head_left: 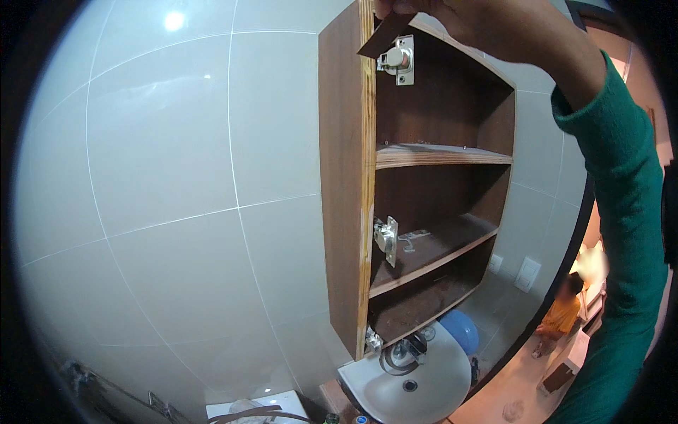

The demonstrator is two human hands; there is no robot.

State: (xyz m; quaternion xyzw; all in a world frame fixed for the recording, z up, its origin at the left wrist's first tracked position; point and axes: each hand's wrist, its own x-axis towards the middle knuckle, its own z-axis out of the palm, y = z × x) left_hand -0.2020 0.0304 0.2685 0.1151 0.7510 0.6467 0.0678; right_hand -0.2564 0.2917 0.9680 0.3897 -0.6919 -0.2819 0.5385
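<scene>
My right hand (459, 20) reaches in from the right, in a green sleeve, to the top of a brown wall cabinet (342, 177). Its fingers are closed on a thin dark brown strip (387, 34), whose lower end lies across the cabinet's bare wooden front edge (368, 141). The fingertips are partly cut off by the upper rim of the picture. Just below the strip, a metal hinge (401, 61) is fixed inside the cabinet wall. A second hinge (387, 240) sits further down. My left hand is out of view.
Beneath the cabinet is a white washbasin (424, 399) with a dark tap (417, 344) and a blue bowl (459, 331) behind it. A long brown strip (254, 413) lies on a white surface at the bottom. Another person (561, 311) in orange shows beyond the doorway at right.
</scene>
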